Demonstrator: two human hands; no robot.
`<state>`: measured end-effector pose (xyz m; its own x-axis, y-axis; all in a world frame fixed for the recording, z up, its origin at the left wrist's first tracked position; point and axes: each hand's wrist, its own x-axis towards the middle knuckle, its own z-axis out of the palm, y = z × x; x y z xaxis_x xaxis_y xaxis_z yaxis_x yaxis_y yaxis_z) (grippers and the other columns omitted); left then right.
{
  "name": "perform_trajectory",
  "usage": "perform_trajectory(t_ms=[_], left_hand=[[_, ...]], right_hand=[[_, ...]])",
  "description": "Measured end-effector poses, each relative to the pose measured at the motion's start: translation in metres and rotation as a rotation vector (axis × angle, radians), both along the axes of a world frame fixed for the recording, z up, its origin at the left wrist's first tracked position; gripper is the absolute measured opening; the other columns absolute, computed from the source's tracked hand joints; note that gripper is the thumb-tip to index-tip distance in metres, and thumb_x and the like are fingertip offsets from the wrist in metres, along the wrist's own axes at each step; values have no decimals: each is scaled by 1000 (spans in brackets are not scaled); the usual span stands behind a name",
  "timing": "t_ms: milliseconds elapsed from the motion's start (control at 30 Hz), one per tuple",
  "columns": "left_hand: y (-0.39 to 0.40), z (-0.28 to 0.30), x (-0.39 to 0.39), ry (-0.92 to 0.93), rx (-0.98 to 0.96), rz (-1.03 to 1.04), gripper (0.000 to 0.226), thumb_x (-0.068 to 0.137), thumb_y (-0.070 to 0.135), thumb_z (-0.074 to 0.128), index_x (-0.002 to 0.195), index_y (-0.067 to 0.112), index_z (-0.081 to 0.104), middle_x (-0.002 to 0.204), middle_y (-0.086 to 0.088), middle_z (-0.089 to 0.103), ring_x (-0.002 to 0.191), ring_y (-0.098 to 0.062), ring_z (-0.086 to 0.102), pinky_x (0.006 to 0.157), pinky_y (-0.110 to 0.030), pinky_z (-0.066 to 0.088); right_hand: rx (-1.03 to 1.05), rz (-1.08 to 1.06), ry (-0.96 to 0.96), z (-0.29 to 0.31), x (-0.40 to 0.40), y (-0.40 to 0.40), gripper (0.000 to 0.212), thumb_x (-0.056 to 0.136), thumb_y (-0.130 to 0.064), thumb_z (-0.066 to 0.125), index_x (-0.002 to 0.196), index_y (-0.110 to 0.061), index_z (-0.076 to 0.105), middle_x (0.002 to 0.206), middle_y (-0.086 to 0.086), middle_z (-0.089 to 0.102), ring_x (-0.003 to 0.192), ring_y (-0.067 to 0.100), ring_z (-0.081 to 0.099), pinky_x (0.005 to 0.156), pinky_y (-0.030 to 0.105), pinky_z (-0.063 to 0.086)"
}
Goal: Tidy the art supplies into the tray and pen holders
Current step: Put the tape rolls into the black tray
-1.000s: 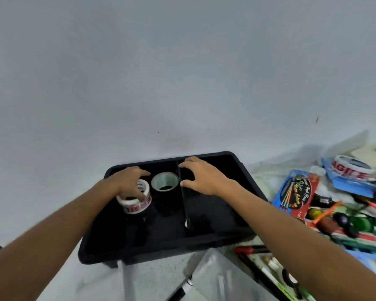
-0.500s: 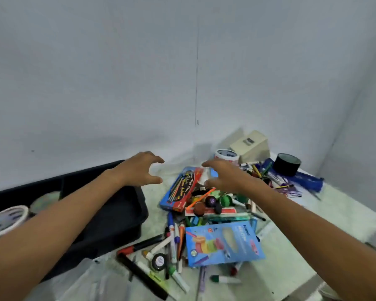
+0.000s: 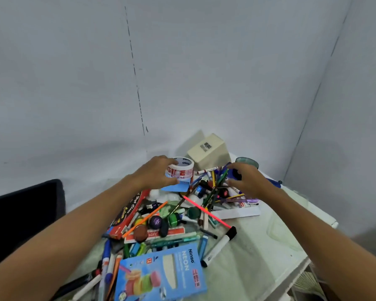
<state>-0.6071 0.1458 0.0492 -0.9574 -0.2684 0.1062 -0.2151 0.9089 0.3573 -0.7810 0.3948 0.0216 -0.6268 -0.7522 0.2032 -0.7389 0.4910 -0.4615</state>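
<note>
Both hands have left the black plastic tray (image 3: 24,213), now off at the left edge, and reached into the pile. The left hand (image 3: 159,173) now grips a white tape roll with red lettering (image 3: 180,169) at the back of the heap. The right hand (image 3: 246,180) curls around a dark round object (image 3: 236,174), possibly another tape roll, among coloured pencils (image 3: 217,185). Next likely carry to the tray.

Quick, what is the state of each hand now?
Left hand: grips the white tape roll.
Right hand: fingers curled over the pencils; grip cannot be told.
</note>
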Motion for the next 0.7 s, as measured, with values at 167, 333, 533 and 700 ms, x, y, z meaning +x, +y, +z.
perform_trajectory(t_ms=[167, 333, 533, 700], left_hand=[[-15, -20, -57, 14, 27, 63, 70, 78, 43, 73, 139, 21, 46, 130, -8, 51, 124, -27, 41, 99, -43, 42], [-39, -45, -98, -55, -62, 94, 87, 71, 68, 66, 144, 29, 38, 145, -4, 40, 134, -26, 28, 103, -50, 35], [-57, -60, -117, -151, -3, 45, 107, 56, 79, 60, 147, 31, 31, 149, -4, 34, 134, -27, 29, 104, -50, 37], [-63, -68, -120, -93, 83, 9, 97, 64, 66, 72, 146, 28, 35, 135, -4, 47, 124, -23, 39, 100, -42, 41]], right_hand=[[-53, -146, 18, -26, -54, 2, 37, 84, -16, 66, 120, -12, 62, 116, 9, 62, 97, 21, 54, 73, 23, 38], [-1, -316, 0, -48, -107, -10, 53, 86, -24, 68, 135, -15, 51, 140, 15, 44, 127, 33, 40, 101, 40, 38], [84, -434, -88, -71, -138, -32, 84, 78, -57, 69, 147, -27, 32, 154, 14, 22, 141, 37, 18, 108, 52, 30], [-38, -488, -142, -80, -140, -38, 92, 71, -56, 75, 146, -23, 32, 139, 16, 41, 123, 39, 43, 98, 47, 42]])
